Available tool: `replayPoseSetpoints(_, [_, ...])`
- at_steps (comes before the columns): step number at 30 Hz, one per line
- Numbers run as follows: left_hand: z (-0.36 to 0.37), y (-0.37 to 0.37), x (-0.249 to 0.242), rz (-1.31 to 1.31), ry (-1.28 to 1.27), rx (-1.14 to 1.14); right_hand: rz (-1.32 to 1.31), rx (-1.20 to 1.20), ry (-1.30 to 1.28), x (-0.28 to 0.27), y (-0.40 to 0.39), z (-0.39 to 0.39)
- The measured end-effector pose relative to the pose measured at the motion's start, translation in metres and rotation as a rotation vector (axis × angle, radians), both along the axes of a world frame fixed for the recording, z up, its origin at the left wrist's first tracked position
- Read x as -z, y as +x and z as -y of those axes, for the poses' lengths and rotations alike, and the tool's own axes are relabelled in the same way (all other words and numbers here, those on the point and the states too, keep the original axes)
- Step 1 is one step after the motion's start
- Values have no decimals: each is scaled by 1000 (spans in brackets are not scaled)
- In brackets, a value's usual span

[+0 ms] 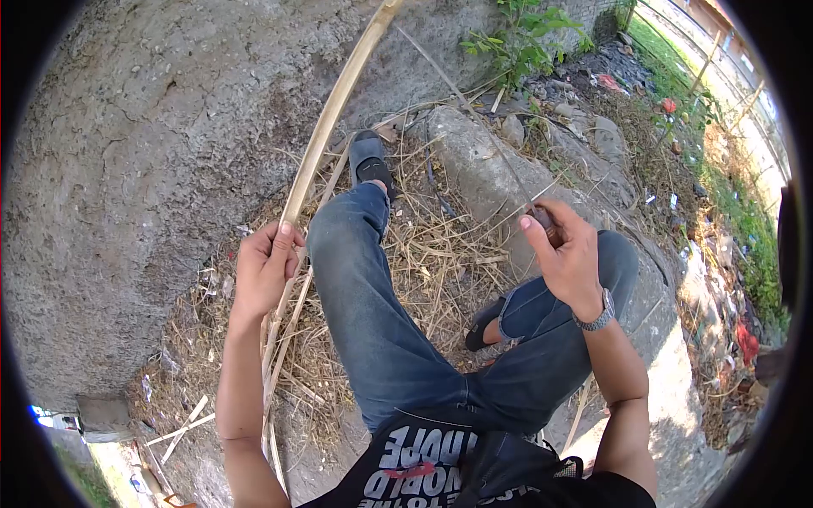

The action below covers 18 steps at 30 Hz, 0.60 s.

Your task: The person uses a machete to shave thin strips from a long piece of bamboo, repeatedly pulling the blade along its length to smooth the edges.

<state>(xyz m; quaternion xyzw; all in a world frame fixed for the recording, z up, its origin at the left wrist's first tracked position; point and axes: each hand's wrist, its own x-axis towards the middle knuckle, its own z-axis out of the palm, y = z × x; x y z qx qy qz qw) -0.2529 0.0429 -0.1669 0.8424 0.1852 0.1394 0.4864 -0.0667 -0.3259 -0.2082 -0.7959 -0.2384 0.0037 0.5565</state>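
Note:
A long pale bamboo strip (326, 123) runs from the top of the view down to my left hand (267, 261), which pinches it between thumb and fingers. My right hand (561, 250), with a metal watch (601, 313) on the wrist, is closed round the dark handle of a long thin blade (470, 108). The blade slants up and left, its far end close to the strip's upper part; whether they touch is unclear. More thin strips (292, 326) lie below my left hand, beside my leg.
A rough grey wall (152, 161) rises on the left. Large rocks (487, 161) lie ahead and under my right side. Shavings (423, 271) cover the ground between my legs. A leafy plant (533, 38) grows at the top; litter and grass line the right.

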Motion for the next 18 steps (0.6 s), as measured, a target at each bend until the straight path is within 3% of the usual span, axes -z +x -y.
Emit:
replayPoseSetpoints(2, [-12,1,6,36,16,-76,294,112,-70,4,-2,9])
replayPoseSetpoints(4, [-19,4,14,15,74,-137,342,84,-37,0,-7,16])
replayPoseSetpoints(6, [-19,8,18,11,104,-174,7,-138,-132,-8,-14,28])
replayPoseSetpoints(7, [-16,9,18,-19,77,-186,-397,-264,65,-14,-23,31])
replayPoseSetpoints(8, [-14,10,19,-20,79,-184,-398,-262,68,-18,-30,31])
replayPoseSetpoints(10, [-10,13,24,-15,93,-183,-768,-537,250,-21,-37,31])
replayPoseSetpoints(15, [-3,14,26,-25,121,-172,-856,-691,236,-6,-39,25])
replayPoseSetpoints(18, [1,12,22,-30,177,-157,-945,-665,295,1,-45,21])
